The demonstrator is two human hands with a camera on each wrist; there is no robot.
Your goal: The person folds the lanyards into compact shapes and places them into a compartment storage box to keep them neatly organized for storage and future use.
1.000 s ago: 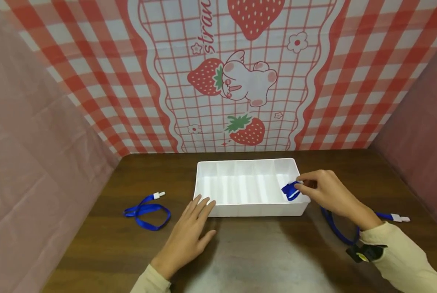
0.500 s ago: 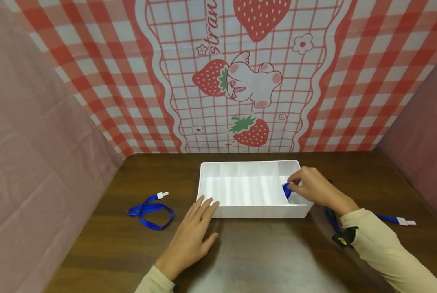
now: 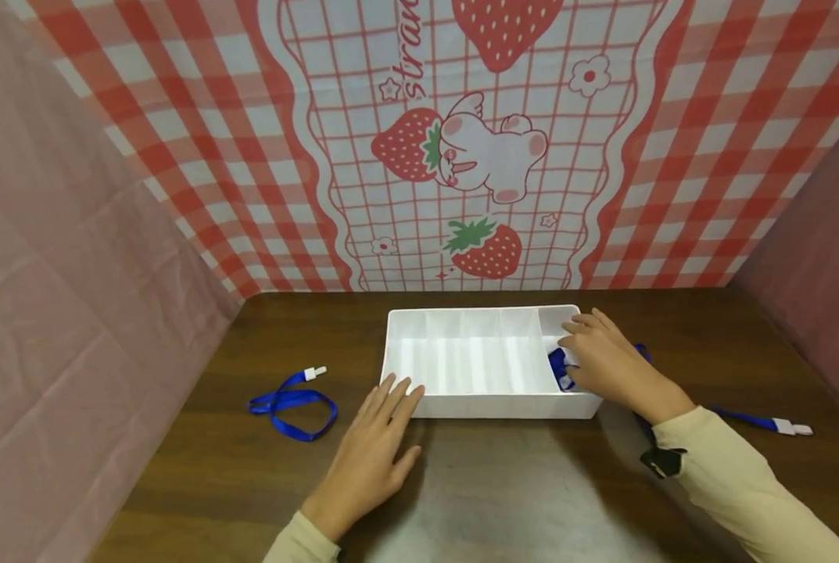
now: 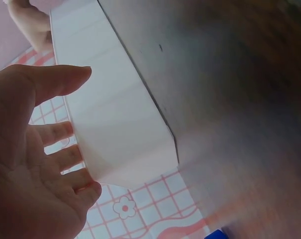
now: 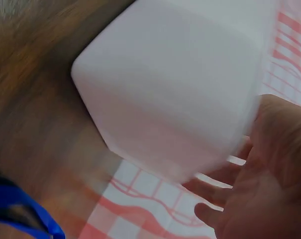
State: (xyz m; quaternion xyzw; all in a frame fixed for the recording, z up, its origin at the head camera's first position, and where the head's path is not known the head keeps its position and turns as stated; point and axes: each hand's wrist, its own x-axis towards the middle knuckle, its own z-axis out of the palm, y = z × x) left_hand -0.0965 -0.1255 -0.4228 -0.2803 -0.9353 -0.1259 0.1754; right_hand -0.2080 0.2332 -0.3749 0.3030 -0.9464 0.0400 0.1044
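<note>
Red-checked cloth hangs behind a brown surface and white tray. Left hand straight-fingered at its rim, the right hand no longer pinches the folded blue lanyard; its grip seems apart, contact unclear. With that lanyard in the rightmost compartment, this placing looks nearly done.

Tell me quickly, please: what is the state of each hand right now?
Left hand: open, at the near edge of the white box.
Right hand: open, over the blue strap in the box; no grip visible.
</note>
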